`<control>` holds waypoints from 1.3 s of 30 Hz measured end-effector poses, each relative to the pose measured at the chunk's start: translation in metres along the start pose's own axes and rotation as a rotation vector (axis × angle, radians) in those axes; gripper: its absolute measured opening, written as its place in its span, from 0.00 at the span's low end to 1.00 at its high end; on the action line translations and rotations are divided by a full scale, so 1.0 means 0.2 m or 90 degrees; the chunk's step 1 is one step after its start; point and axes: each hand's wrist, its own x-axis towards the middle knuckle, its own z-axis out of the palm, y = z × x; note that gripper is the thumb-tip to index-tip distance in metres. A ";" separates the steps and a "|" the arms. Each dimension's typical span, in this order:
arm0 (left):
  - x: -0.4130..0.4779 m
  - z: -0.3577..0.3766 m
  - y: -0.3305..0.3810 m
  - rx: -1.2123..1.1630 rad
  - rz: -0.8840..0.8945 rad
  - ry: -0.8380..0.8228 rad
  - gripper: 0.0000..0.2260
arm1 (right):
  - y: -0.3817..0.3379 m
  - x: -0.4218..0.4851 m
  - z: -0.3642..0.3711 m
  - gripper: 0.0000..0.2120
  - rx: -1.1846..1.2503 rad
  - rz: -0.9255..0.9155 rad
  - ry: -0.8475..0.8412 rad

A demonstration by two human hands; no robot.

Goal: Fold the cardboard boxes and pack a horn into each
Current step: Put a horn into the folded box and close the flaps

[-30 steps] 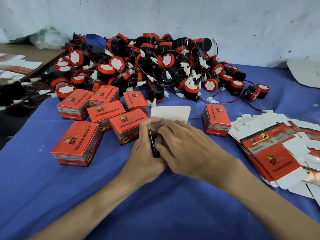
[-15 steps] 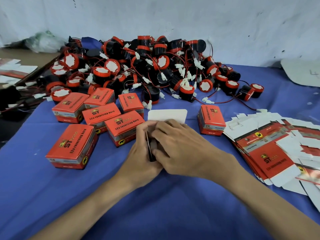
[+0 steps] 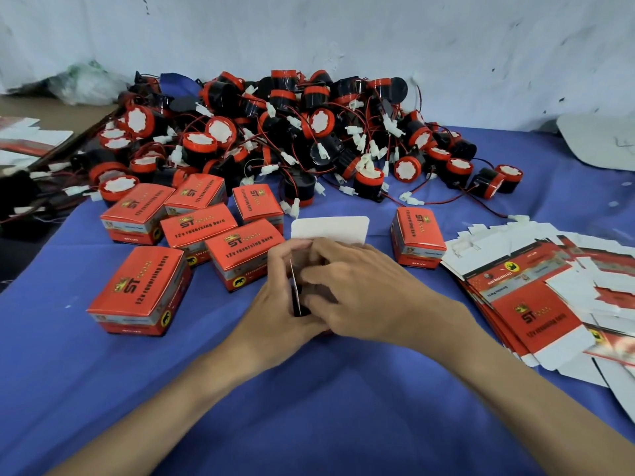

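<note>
Both hands work on one partly folded box in the middle of the blue cloth; its white lid flap stands up behind my fingers. My left hand grips the box's left side and a thin side flap. My right hand covers the box's top with fingers curled over it, so what is inside the box is hidden. A big pile of black-and-red horns with red wires lies behind. Several closed red boxes stand to the left and one to the right.
A fanned stack of flat unfolded box blanks lies at the right. A white wall rises behind the pile. The table is covered in blue cloth; more blanks and wires lie past its left edge.
My hands stay on the same box, with only small finger shifts on its top. The view has drifted slightly, otherwise nothing moved.
</note>
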 end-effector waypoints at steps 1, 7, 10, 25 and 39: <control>0.00 0.00 0.00 0.004 -0.002 0.000 0.33 | 0.01 0.00 0.00 0.13 -0.001 -0.004 -0.010; 0.00 -0.03 -0.01 0.013 -0.002 -0.013 0.33 | -0.01 -0.01 0.03 0.12 -0.099 0.045 -0.044; 0.01 -0.03 -0.01 0.005 -0.003 -0.010 0.32 | 0.01 -0.01 0.03 0.14 -0.103 0.051 -0.026; 0.01 -0.02 -0.02 -0.013 0.009 -0.042 0.31 | 0.03 0.00 -0.01 0.19 -0.048 0.045 -0.066; 0.00 -0.01 0.02 -0.193 0.009 0.044 0.19 | 0.02 -0.03 0.03 0.13 -0.131 -0.020 0.008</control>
